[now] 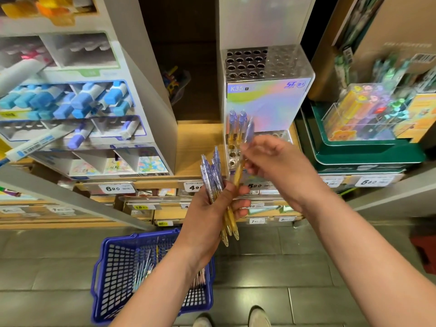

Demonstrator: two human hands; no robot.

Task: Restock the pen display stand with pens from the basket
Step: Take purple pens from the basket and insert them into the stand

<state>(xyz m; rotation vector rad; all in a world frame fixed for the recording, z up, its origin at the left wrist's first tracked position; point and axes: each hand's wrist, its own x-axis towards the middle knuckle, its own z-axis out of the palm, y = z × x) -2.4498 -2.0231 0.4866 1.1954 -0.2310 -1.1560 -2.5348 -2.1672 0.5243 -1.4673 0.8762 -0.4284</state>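
Observation:
My left hand [212, 208] grips a bundle of several pens [213, 175] with clear purple tops and yellow barrels, held below the shelf edge. One more pen [247, 135] is pinched in my right hand [271, 159], tilted over the lower tier of the clear pen display stand [269, 100]. Two pens [237, 123] stand upright in that tier's back-left holes. The stand's upper tier [247, 63] shows only bare holes. On the floor below sits the blue basket [111, 263] with more pens [144, 270] lying inside.
A white display of blue-capped markers [77, 100] stands left of the stand, with a dark gap between them. A green tray with clear boxes of stationery [368, 116] stands right. Price tags [113, 188] line the wooden shelf edge. My shoes [259, 317] stand on grey floor tiles.

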